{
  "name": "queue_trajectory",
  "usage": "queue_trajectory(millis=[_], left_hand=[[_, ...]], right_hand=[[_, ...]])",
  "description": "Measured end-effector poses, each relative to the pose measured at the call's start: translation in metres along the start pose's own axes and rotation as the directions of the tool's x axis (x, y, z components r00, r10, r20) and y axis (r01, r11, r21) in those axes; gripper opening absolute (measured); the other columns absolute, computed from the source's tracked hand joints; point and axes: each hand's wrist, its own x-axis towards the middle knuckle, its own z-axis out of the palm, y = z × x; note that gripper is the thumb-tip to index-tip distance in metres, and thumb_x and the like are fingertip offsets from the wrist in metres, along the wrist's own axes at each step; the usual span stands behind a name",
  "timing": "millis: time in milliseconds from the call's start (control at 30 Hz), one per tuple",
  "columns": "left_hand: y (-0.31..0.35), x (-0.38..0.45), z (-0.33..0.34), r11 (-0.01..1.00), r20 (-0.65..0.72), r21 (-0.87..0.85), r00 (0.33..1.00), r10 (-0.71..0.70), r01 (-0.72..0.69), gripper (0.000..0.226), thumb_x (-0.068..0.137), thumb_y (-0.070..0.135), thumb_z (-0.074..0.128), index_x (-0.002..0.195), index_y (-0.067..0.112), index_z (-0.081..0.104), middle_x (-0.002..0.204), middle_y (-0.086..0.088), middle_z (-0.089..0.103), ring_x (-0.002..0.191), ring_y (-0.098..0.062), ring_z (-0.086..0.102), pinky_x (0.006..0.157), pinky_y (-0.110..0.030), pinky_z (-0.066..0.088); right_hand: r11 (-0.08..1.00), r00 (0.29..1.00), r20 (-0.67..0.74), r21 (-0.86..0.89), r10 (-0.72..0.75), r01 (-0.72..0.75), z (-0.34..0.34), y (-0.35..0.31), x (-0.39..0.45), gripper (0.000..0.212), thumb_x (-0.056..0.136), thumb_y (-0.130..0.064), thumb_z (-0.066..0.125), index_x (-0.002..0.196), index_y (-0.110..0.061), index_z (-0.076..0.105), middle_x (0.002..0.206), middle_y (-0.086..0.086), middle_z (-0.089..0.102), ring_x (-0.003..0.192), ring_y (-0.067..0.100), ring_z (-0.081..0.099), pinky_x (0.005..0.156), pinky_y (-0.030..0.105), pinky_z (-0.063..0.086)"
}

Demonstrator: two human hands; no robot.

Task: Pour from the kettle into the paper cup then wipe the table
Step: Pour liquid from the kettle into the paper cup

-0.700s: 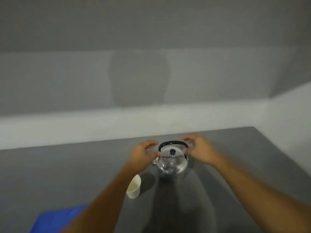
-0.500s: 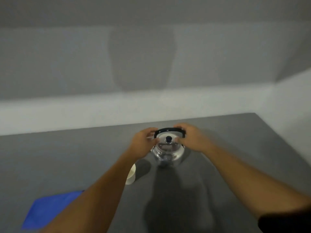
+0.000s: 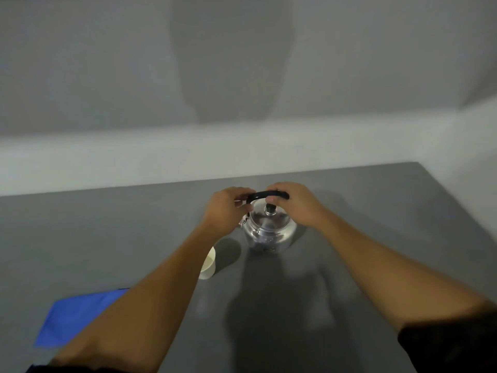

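Kettle handle (image 3: 269, 195) within both hands' fingers (image 3: 277, 187).

Hard to name with any certainty: a bare, dim indoor corner, more staged test spot than lived-in kitchen. Plain grey walls (image 3: 107, 76) meeting at the right, with a paler band along the bottom, no shelves, sockets or tiles in sight. A smooth dark grey table (image 3: 80, 238) pushed up against them. On it only kitchen-type things: a shiny steel kettle (image 3: 269, 232) with a black handle, a white paper cup (image 3: 209, 265), a blue cloth (image 3: 78, 316) lying flat at the near left. Soft shadow of a person thrown on the back wall.
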Motion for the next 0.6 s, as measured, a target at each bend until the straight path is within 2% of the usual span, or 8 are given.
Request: queue_trajectory(millis=[100, 200, 300, 433, 500, 600], left_hand=[[-0.007, -0.015, -0.017, 1.000, 0.040, 0.003, 0.999, -0.013, 0.013, 0.052, 0.081, 0.026, 0.085, 0.128, 0.040, 0.067, 0.132, 0.014, 0.066, 0.120, -0.012, 0.062, 0.103, -0.031, 0.051], [-0.019, -0.035, -0.038, 1.000, 0.032, -0.029, 0.999, -0.002, 0.003, 0.062, 0.075, 0.041, 0.089, 0.131, 0.046, 0.063, 0.138, 0.018, 0.062, 0.128, -0.012, 0.056, 0.106, -0.032, 0.046], [-0.032, -0.052, -0.055, 0.998, 0.057, -0.061, 0.998, 0.002, 0.001, 0.081, 0.065, 0.048, 0.092, 0.138, 0.044, 0.057, 0.143, 0.020, 0.056, 0.135, -0.012, 0.050, 0.108, -0.028, 0.041], [-0.057, -0.074, -0.074, 0.996, 0.077, -0.077, 0.996, -0.033, 0.039, 0.105, 0.052, 0.058, 0.094, 0.145, 0.044, 0.048, 0.152, 0.019, 0.049, 0.143, -0.015, 0.045, 0.116, -0.035, 0.039], [-0.070, -0.085, -0.077, 0.992, 0.089, -0.107, 0.994, -0.063, 0.072, 0.111, 0.049, 0.057, 0.095, 0.148, 0.043, 0.045, 0.153, 0.019, 0.047, 0.144, -0.015, 0.043, 0.118, -0.035, 0.037], [-0.090, -0.099, -0.075, 0.980, 0.107, -0.174, 0.991, -0.082, 0.100, 0.116, 0.049, 0.047, 0.097, 0.151, 0.037, 0.043, 0.153, 0.019, 0.047, 0.146, -0.014, 0.041, 0.120, -0.034, 0.032]], right_hand=[[1.000, 1.000, -0.012, -0.017, -0.017, 0.016, 0.000, 0.000, -0.003, 0.009, 0.093, -0.030, 0.066, 0.096, -0.035, 0.073, 0.087, -0.007, 0.073, 0.083, 0.007, 0.063, 0.075, 0.026, 0.045], [0.999, 0.999, -0.018, -0.036, -0.036, 0.035, 0.000, -0.002, -0.007, 0.010, 0.093, -0.031, 0.064, 0.087, -0.035, 0.071, 0.081, -0.012, 0.070, 0.076, 0.003, 0.059, 0.071, 0.026, 0.040], [0.999, 0.997, -0.065, -0.031, -0.035, 0.033, 0.001, -0.007, -0.013, 0.018, 0.092, -0.027, 0.067, 0.082, -0.042, 0.070, 0.077, -0.022, 0.065, 0.074, -0.002, 0.058, 0.067, 0.013, 0.036], [1.000, 0.992, -0.123, 0.002, -0.029, 0.030, -0.001, -0.026, -0.027, 0.027, 0.091, -0.028, 0.070, 0.086, -0.054, 0.069, 0.092, -0.024, 0.068, 0.082, -0.006, 0.061, 0.071, 0.004, 0.039], [0.998, 0.987, -0.145, -0.004, -0.067, 0.067, -0.002, -0.039, -0.035, 0.036, 0.091, -0.025, 0.071, 0.083, -0.060, 0.067, 0.095, -0.024, 0.070, 0.085, -0.007, 0.063, 0.072, 0.003, 0.040], [0.993, 0.976, -0.192, 0.035, -0.106, 0.114, -0.002, -0.056, -0.050, 0.039, 0.089, -0.020, 0.074, 0.085, -0.059, 0.069, 0.091, -0.026, 0.072, 0.082, -0.005, 0.066, 0.071, 0.006, 0.043]])
